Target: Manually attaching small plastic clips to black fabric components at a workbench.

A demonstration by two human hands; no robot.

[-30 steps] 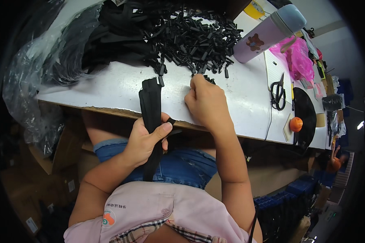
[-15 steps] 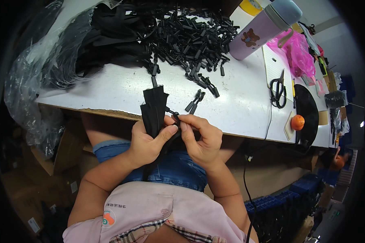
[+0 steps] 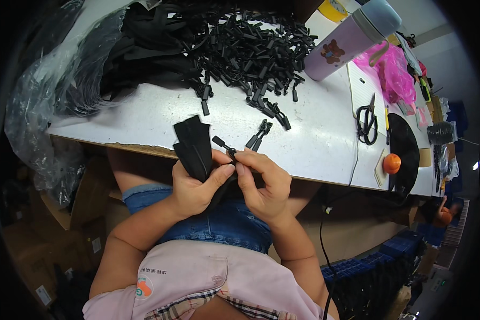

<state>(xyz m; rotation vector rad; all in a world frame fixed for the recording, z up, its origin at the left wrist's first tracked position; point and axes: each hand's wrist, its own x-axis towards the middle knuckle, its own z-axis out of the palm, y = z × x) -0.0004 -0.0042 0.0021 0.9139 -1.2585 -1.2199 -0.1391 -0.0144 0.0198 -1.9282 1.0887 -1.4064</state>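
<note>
well, from my remote seat i see both bare hands brought together just off the front edge of the white-topped table (image 3: 144,121), above the lap. the left forearm slants in from the lower left, elbow bent outward; the left hand (image 3: 189,189) is closed around a bundle of flat black fabric strips (image 3: 193,152), its thumb laid across toward the right. the right forearm rises from the lower right, and i have the right hand (image 3: 266,184) turned inward, thumb and index finger pinched on a small black pull piece with a flat rectangular tab (image 3: 218,141). the two sets of fingertips are so close that i cannot tell whether they touch.

the bundle stands tilted slightly left, its squared upper ends stepped in layers, matte and dark; its lower part drops behind the left hand toward the blue denim shorts (image 3: 197,229). the pull piece sits between the hands, its tab pointing up and left, its other end partly hidden by fingers. just beyond, i make out a pair of loose black pulls (image 3: 255,141) on the table, and farther back a heap of similar black pulls (image 3: 258,53).
</note>
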